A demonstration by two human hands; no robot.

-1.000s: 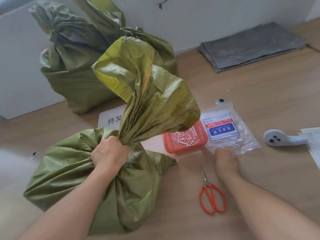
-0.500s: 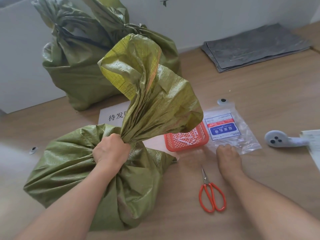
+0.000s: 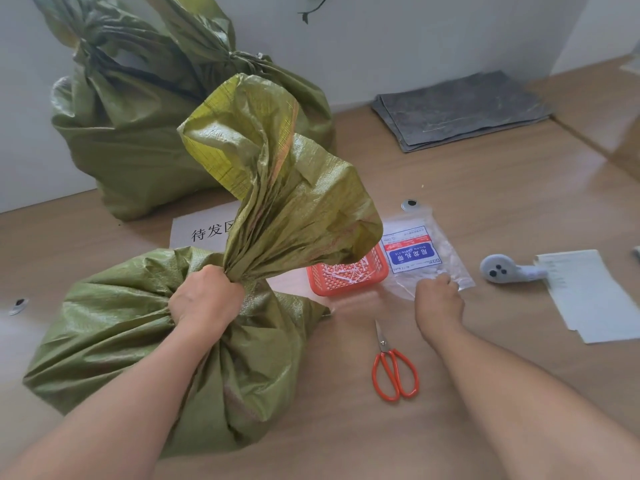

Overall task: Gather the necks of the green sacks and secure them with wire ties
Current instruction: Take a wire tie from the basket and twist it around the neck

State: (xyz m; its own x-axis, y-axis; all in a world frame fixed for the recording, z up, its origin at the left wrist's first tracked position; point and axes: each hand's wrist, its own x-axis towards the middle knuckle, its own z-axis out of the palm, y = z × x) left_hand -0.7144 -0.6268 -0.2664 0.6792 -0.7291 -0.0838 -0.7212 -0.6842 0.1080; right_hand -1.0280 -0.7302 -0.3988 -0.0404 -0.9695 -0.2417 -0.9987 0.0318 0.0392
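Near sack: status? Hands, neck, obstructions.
Left hand grips gathered neck of near sack, no tie visible. Right hand at tie packet near edge, grip unclear. Scissors lie between the arms, touching neither.

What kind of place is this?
Probably a small packing or dispatch area: filled green sacks tied off against the wall, a packet of nylon ties laid out with red scissors, and a printed paper sign on the wood-look surface.
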